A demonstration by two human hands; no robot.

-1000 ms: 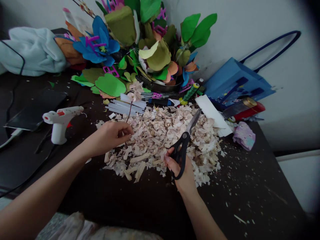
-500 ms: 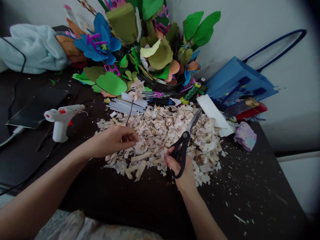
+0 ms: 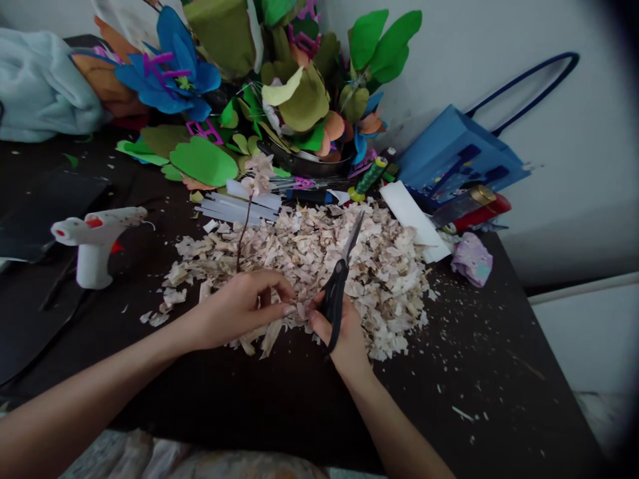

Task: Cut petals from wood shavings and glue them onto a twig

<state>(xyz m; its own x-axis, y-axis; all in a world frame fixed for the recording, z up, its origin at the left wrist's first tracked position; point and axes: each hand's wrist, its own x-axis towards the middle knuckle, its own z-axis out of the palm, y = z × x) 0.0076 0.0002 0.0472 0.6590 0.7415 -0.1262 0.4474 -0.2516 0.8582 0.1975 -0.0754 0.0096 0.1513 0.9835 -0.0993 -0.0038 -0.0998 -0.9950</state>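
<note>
Head cam, close on a craft desk [image 3: 464, 392]: L hand [image 3: 239, 309] and R hand [image 3: 344, 329] have closed in on each other at the near edge of a heap of pale wood shavings [image 3: 319, 266], only a small gap now between them, and the whole view has swung slightly, so the desk items sit further left than a moment ago. R hand wraps black-handled scissors [image 3: 335, 293], blades shut, steel tips up over the pile, standing more upright than before. L hand is half-curled, fingertips low at the shavings and pointing toward the scissors; can't tell if it's pinching anything. A thin dark stem [image 3: 243, 233] topped w/ a pale paper blossom [image 3: 257, 174] rises from about the L hand's knuckles, at the heap's left side; grip on it unclear. Shavings are thin, ragged and papery, w/ stray bits on the dark desk surface. Behind: a white hot-glue gun [image 3: 92, 249] at left, translucent glue sticks [image 3: 234, 209] just past the blossom, matte green cut-paper leaves [image 3: 202, 161], a blue paper flower [image 3: 170, 76], a green thread spool [image 3: 372, 176], a white foam strip [image 3: 409, 223], a blue paper bag [image 3: 459, 150] w/ navy handles.
</note>
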